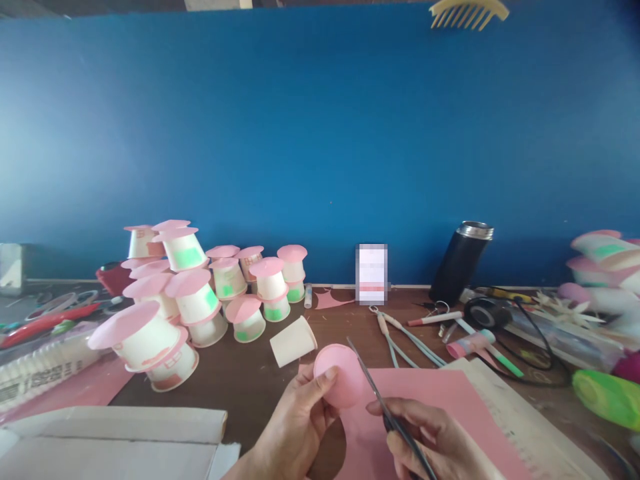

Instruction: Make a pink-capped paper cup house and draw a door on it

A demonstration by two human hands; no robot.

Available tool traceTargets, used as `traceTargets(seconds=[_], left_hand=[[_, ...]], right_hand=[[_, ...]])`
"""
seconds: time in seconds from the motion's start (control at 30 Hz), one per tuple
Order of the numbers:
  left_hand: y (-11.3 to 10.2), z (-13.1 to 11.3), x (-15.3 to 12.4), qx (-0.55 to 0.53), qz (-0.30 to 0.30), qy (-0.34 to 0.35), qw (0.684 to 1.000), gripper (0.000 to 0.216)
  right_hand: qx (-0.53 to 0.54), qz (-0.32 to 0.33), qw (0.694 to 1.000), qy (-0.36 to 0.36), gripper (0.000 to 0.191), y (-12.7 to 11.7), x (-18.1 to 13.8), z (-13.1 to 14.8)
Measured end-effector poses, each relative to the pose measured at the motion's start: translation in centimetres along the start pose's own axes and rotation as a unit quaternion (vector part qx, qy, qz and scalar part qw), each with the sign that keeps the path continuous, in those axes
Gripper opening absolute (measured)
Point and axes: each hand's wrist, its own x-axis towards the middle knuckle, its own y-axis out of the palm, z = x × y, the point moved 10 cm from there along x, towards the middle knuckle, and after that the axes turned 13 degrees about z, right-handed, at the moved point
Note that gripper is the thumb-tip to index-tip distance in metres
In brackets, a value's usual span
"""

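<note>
A: Bottom centre of the frame: the left hand [295, 427] pinches a pink paper disc [340, 375] between thumb and fingers. The right hand [435, 443], cut off by the lower edge, is closed around scissors [380, 400] whose blades touch the disc's right edge.

B: Handles are hidden in the fist. The label on that card [371, 274] by the wall is blurred, unreadable. Black flask [460, 262] leans right of it, pink-roofed paper cups [200, 293] piled centre left.
</note>
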Motion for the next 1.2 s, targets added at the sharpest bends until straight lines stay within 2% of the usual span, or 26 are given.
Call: traceTargets(seconds=[0.4,0.87,1.2], left_hand=[[-0.3,0.2,0.1,0.005,-0.01,-0.009,1.0,0.016],[-0.4,0.5,-0.1,0.005,-0.012,-0.02,1.0,0.015],[-0.4,0.3,0.0,0.006,-0.02,-0.021,1.0,0.015]], right_hand=[[0.024,0.012,0.999,-0.032,0.05,-0.2,0.1,-0.9],[0.036,0.021,0.999,-0.035,0.052,0.0,0.1,-0.7],[0.004,-0.007,1.0,-0.018,0.053,-0.3,-0.1,-0.5]])
